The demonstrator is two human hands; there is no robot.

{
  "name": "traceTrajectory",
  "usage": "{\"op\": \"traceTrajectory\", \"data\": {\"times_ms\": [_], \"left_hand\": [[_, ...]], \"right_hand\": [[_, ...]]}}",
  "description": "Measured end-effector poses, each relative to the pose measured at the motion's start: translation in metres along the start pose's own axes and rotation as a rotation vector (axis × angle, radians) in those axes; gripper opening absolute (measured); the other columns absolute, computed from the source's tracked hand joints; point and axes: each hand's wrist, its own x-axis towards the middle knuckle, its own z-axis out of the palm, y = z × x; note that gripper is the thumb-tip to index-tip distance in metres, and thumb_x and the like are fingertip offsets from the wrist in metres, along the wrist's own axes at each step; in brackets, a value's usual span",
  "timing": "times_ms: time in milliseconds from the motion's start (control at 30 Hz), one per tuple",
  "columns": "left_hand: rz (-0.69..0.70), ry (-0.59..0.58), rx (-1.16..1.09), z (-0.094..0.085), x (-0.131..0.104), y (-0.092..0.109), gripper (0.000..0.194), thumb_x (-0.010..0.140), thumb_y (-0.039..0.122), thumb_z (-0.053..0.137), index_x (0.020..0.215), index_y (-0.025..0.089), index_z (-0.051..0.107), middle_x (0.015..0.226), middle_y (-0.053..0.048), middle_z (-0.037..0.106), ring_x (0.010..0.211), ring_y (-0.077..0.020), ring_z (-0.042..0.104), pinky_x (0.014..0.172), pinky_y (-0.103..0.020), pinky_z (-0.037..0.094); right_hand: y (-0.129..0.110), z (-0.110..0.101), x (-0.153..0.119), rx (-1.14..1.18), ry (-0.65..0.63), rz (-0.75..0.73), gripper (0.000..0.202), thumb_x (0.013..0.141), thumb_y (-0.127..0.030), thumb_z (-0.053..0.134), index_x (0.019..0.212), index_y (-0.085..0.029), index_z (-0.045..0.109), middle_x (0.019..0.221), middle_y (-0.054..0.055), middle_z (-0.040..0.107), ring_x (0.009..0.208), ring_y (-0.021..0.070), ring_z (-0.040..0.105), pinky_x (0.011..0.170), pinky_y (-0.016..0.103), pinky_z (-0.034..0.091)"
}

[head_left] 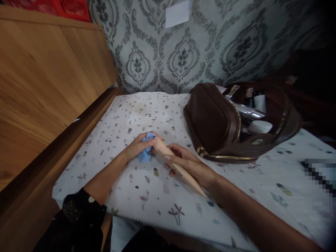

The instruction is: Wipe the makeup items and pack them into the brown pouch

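Observation:
My right hand (193, 164) is closed around a peach-coloured comb (187, 176) that tapers to a point towards me. A row of what look like teeth shows along its lower side. My left hand (139, 145) grips a crumpled light blue cloth (144, 154) and presses it against the comb's far end, thumb on top. Both hands are just above the patterned cover, near the middle of the table. Part of the comb is hidden by the fingers of my right hand.
A brown makeup bag (212, 119) stands unzipped at the right, with tubes and a round white jar (259, 126) inside. White printed cloth (147, 108) covers the table. At the left rises a wooden panel (52, 66); patterned wallpaper (181, 59) is behind. Something at far right is blurred out.

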Motion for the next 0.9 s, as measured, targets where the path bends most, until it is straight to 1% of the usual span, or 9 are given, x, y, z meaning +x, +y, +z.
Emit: {"op": "traceTrajectory", "data": {"times_ms": [100,200,333,433,567,700,767,800,900], "left_hand": [[0.020,-0.008,-0.008,-0.001,-0.002,0.002,0.045,0.081,0.052,0.070,0.111,0.018,0.069,0.075,0.001,0.057,0.060,-0.0107,0.053,0.057,-0.023,0.045],[0.033,-0.011,-0.010,-0.002,-0.004,0.005,0.043,0.082,0.049,0.069,0.111,0.018,0.068,0.077,0.000,0.058,0.064,-0.0123,0.055,0.060,-0.024,0.046],[0.070,-0.011,0.009,-0.003,-0.004,0.007,0.043,0.082,0.051,0.069,0.108,0.017,0.069,0.079,-0.002,0.060,0.068,-0.0129,0.055,0.063,-0.023,0.045],[0.087,-0.007,0.013,-0.004,-0.003,0.005,0.043,0.083,0.051,0.069,0.107,0.016,0.070,0.080,-0.001,0.060,0.067,-0.0117,0.053,0.061,-0.021,0.044],[0.079,0.027,0.016,-0.003,0.000,-0.001,0.044,0.083,0.054,0.068,0.106,0.016,0.072,0.076,0.000,0.059,0.063,-0.0105,0.052,0.059,-0.021,0.043],[0.042,0.068,0.040,0.000,0.004,-0.008,0.051,0.083,0.060,0.066,0.104,0.014,0.072,0.071,0.000,0.058,0.060,-0.0111,0.051,0.057,-0.023,0.043],[0.057,0.129,0.075,0.000,0.005,-0.009,0.057,0.086,0.066,0.057,0.108,0.015,0.071,0.070,0.000,0.057,0.059,-0.0121,0.050,0.056,-0.024,0.044],[0.081,0.182,0.107,0.000,0.006,-0.009,0.059,0.089,0.068,0.051,0.111,0.017,0.070,0.072,-0.001,0.057,0.060,-0.0129,0.051,0.057,-0.025,0.045],[0.182,0.353,0.237,0.001,0.005,-0.007,0.058,0.097,0.066,0.035,0.122,0.022,0.064,0.084,-0.003,0.062,0.072,-0.0156,0.056,0.068,-0.027,0.049]], "right_hand": [[-0.001,-0.002,0.000,0.067,-0.005,0.019,0.037,0.074,-0.042,0.073,0.099,-0.020,0.060,0.082,0.002,0.061,0.070,0.0152,0.061,0.065,0.029,0.056],[0.002,-0.004,0.002,0.175,-0.031,0.039,0.037,0.077,-0.039,0.074,0.104,-0.017,0.065,0.080,0.004,0.065,0.072,0.0164,0.065,0.073,0.031,0.057],[0.007,-0.006,0.004,0.289,-0.059,0.022,0.043,0.081,-0.033,0.074,0.120,-0.017,0.061,0.085,0.005,0.071,0.074,0.0163,0.069,0.072,0.028,0.058],[0.009,-0.006,0.004,0.333,-0.094,0.022,0.044,0.084,-0.033,0.073,0.123,-0.018,0.058,0.088,0.007,0.074,0.075,0.0169,0.071,0.071,0.028,0.057],[0.009,-0.005,0.003,0.316,-0.131,0.029,0.046,0.085,-0.039,0.073,0.122,-0.018,0.058,0.091,0.008,0.072,0.078,0.0182,0.071,0.072,0.030,0.057],[0.011,-0.004,0.002,0.187,-0.146,-0.014,0.055,0.076,-0.040,0.082,0.122,-0.019,0.058,0.091,0.003,0.066,0.078,0.0155,0.067,0.072,0.028,0.055],[0.013,-0.005,0.003,0.149,-0.128,-0.018,0.057,0.074,-0.041,0.083,0.121,-0.020,0.058,0.087,0.000,0.064,0.074,0.0135,0.066,0.070,0.027,0.054],[0.015,-0.006,0.003,0.145,-0.118,-0.018,0.057,0.074,-0.042,0.083,0.120,-0.019,0.058,0.085,0.000,0.063,0.073,0.0133,0.065,0.069,0.026,0.053],[0.017,-0.007,0.005,0.136,-0.099,-0.021,0.055,0.072,-0.046,0.083,0.113,-0.017,0.059,0.080,0.001,0.063,0.070,0.0138,0.064,0.064,0.026,0.050]]}}
